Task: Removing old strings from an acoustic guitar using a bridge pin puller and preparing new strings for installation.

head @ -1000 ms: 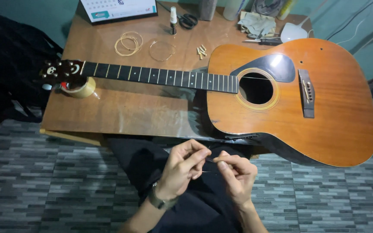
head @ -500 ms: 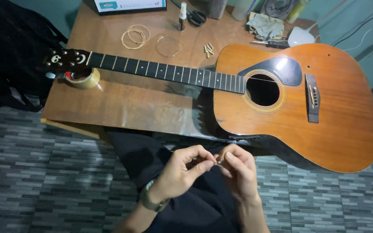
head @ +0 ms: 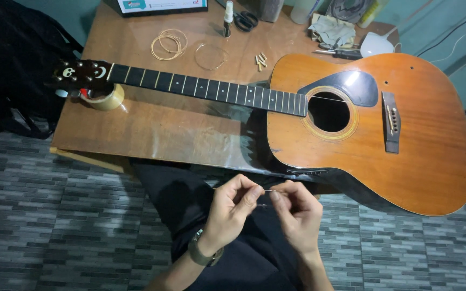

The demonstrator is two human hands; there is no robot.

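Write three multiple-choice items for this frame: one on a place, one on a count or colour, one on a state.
1. Where does the guitar's headstock rest?
A. on a tape roll
B. on the floor
C. on a lap

2. What colour is the guitar's top?
A. white
B. orange-brown
C. blue

3. What are the hands doing?
A. strumming
B. lying flat on the table
C. pinching a thin string between them

Answers: 1 A, the roll sits under the headstock. 2 B, the top is orange-brown wood. 3 C, the left hand and right hand meet on the string over the lap.
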